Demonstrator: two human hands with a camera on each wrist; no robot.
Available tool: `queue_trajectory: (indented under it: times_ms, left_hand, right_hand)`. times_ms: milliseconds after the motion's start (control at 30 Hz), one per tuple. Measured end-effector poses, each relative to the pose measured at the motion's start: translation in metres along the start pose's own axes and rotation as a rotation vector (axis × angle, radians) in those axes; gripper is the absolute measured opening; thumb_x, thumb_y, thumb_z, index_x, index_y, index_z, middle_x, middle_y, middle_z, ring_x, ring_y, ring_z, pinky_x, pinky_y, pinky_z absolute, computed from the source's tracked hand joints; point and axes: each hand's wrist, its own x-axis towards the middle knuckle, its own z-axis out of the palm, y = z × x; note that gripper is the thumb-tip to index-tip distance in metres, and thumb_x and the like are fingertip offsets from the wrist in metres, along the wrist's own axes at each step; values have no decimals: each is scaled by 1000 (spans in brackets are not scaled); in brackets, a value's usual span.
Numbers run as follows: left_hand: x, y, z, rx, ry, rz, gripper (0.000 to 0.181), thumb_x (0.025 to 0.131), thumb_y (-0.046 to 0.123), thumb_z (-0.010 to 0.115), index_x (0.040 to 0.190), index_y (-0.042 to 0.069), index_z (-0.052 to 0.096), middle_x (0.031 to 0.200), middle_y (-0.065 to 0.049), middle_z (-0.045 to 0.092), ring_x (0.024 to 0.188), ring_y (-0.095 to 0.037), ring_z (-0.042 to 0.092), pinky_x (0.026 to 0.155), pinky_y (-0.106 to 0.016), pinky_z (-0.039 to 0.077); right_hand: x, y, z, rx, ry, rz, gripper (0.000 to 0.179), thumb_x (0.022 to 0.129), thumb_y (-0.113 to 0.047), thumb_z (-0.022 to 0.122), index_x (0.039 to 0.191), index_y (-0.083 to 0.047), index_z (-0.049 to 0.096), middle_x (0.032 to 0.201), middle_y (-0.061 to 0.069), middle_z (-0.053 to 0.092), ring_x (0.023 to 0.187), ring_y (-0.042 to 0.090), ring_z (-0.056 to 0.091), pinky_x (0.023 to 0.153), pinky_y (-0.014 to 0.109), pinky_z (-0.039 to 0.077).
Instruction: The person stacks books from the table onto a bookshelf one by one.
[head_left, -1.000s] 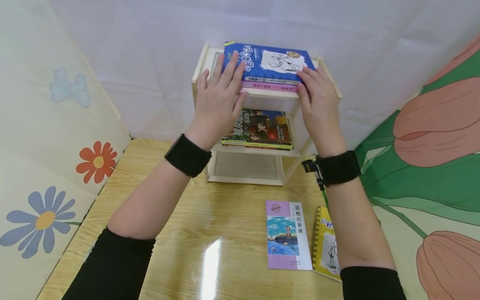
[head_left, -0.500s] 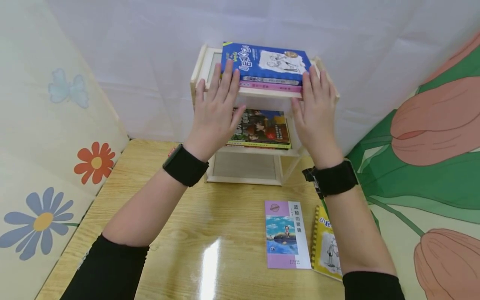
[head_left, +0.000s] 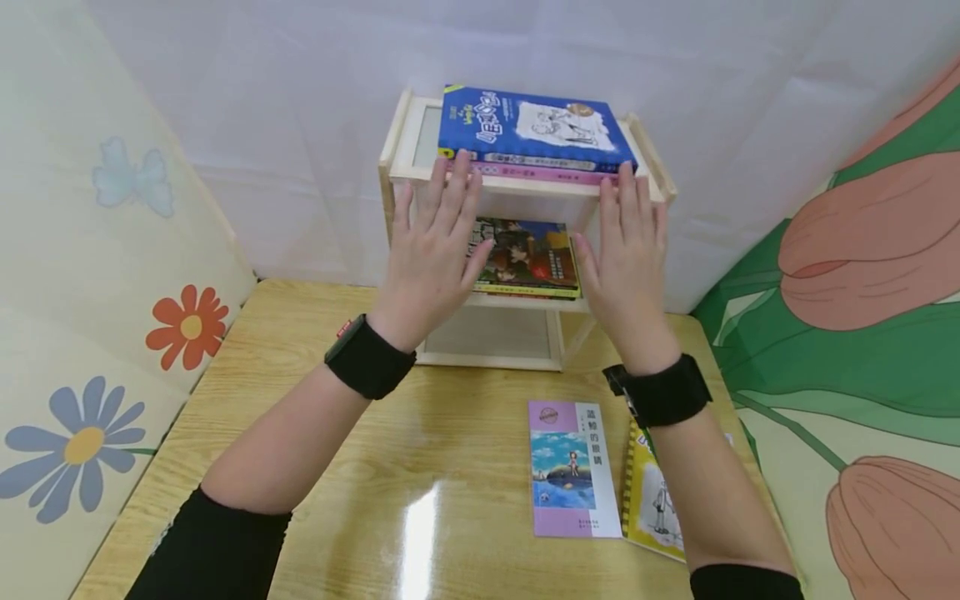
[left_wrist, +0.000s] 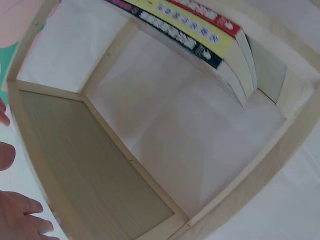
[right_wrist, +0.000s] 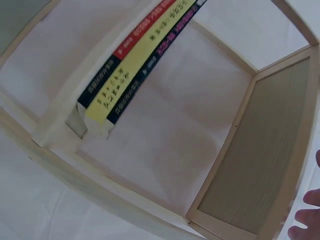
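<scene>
Head view: two top books lie at the fingertips of the left hand and right hand, straight, gripping nothing, contact unclear; three lower books, two desk books.

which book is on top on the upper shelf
The blue book, whose cover faces up; the pink-spined book lies beneath it, showing mainly its spine.

The blue rectangular paper book with a white cartoon panel lies closed, cover up, on the pink-spined book, spines outward, on the pale wooden rack's top shelf.
</scene>
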Motion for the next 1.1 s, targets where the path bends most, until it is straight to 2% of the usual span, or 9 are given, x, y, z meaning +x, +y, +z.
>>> queue_trajectory:
  times_ms: [200, 300, 400, 567, 700, 800, 1000, 1100]
  left_hand:
    - [-24, 13, 5, -87, 36, 95, 69, 99, 39, 41, 153, 10, 9, 160, -8, 1, 148, -24, -2, 118, -49, -2]
    - [-40, 22, 15, -147, 38, 152, 67, 98, 36, 46, 152, 9, 17, 160, -10, 9, 147, -28, 8, 118, -51, 3]
    - [-59, 33, 32, -182, -8, 189, 68, 96, 34, 50, 151, 8, 20, 159, -12, 14, 146, -29, 15, 116, -54, 12]
    - [-98, 55, 64, -182, -214, 211, 70, 95, 37, 53, 151, 9, 21, 159, -11, 14, 146, -27, 14, 114, -54, 19]
    - [-134, 72, 89, -180, -394, 232, 70, 96, 41, 49, 152, 11, 19, 159, -8, 11, 146, -25, 15, 115, -51, 19]
    - [-156, 82, 103, -200, -486, 238, 67, 97, 42, 46, 152, 12, 21, 159, -8, 13, 146, -25, 17, 115, -51, 20]
    - [-184, 98, 121, -189, -562, 274, 66, 97, 43, 46, 151, 11, 24, 157, -9, 21, 144, -24, 23, 111, -50, 29]
    - [-194, 103, 127, -201, -582, 298, 66, 96, 45, 47, 150, 10, 27, 157, -9, 23, 143, -25, 25, 110, -51, 32]
  right_hand:
    - [-35, -7, 5, 67, 117, -93, 57, 99, -32, 42, 150, -10, 26, 157, 12, 20, 145, 30, 16, 116, 54, 3]
    - [-56, -11, 12, 104, 147, -119, 53, 97, -31, 45, 144, -7, 36, 152, 14, 30, 141, 33, 26, 114, 59, 9]
    - [-82, -13, 20, 137, 128, -103, 52, 94, -30, 48, 138, -3, 43, 147, 16, 37, 136, 35, 33, 112, 60, 15]
    - [-132, -12, 33, 150, -23, -41, 55, 89, -25, 56, 137, 0, 44, 144, 19, 39, 132, 39, 36, 111, 58, 22]
    - [-168, -8, 42, 136, -163, 28, 62, 85, -21, 64, 139, -1, 41, 145, 18, 38, 132, 39, 36, 109, 56, 27]
    - [-192, -5, 49, 128, -232, 91, 64, 85, -21, 67, 140, -1, 40, 144, 19, 38, 131, 39, 38, 107, 56, 29]
    - [-233, -1, 62, 111, -349, 216, 65, 85, -21, 69, 138, 5, 41, 141, 25, 38, 129, 42, 38, 104, 57, 34]
    - [-249, -4, 69, 71, -449, 264, 69, 85, -27, 69, 137, 8, 40, 143, 30, 35, 129, 46, 37, 104, 59, 34]
